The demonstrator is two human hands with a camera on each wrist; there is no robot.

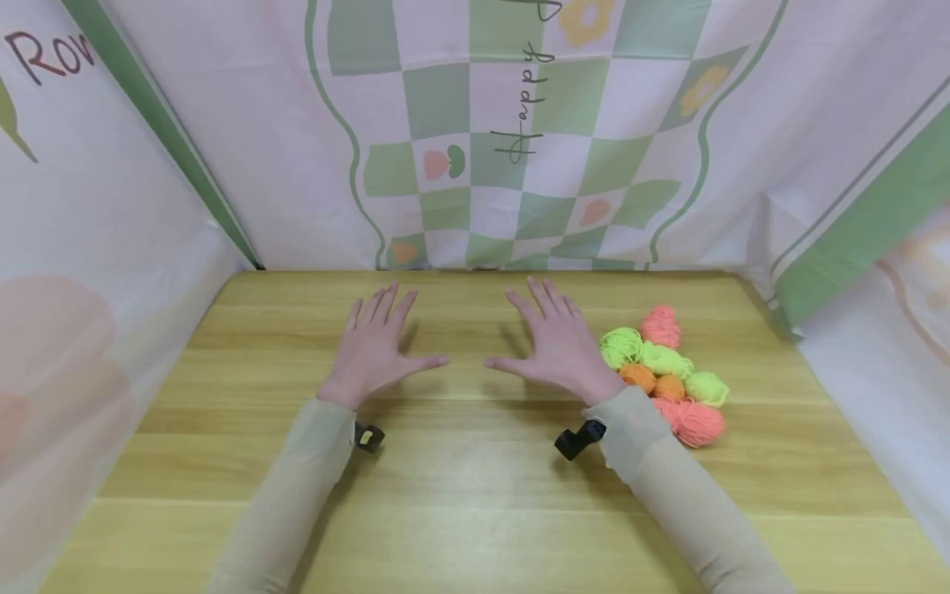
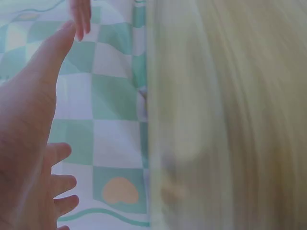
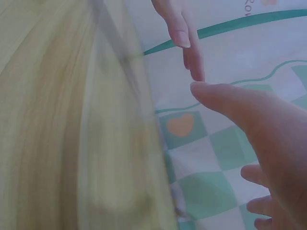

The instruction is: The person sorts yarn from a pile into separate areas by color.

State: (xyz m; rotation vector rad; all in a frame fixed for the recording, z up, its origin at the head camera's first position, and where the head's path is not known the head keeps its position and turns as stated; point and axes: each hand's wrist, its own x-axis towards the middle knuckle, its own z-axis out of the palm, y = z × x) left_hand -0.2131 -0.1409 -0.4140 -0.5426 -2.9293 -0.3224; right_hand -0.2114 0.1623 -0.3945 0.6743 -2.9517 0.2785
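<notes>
Both hands hover over the wooden table with fingers straight and spread, thumbs pointing toward each other. The left hand (image 1: pixel 371 351) holds nothing; its thumb (image 2: pixel 48 57) and fingertips show in the left wrist view. Nothing is in the right hand (image 1: pixel 564 346) either; the right wrist view catches its thumb (image 3: pixel 235 103). Nearest to the right hand, on its outer side, lies a cluster of small yarn balls: yellow-green yarn (image 1: pixel 665 361), orange yarn (image 1: pixel 670 388), and pink yarn (image 1: pixel 660 327) at the far end. More pink yarn (image 1: pixel 700 424) sits by the right sleeve, which partly hides the cluster.
The wooden table (image 1: pixel 460 511) spans the space below the hands. Behind its far edge hangs a checkered green and white curtain (image 1: pixel 497 198), with printed cloth at both sides. A dark wrist camera (image 1: pixel 580 439) sticks out from the right cuff, another (image 1: pixel 369 437) from the left.
</notes>
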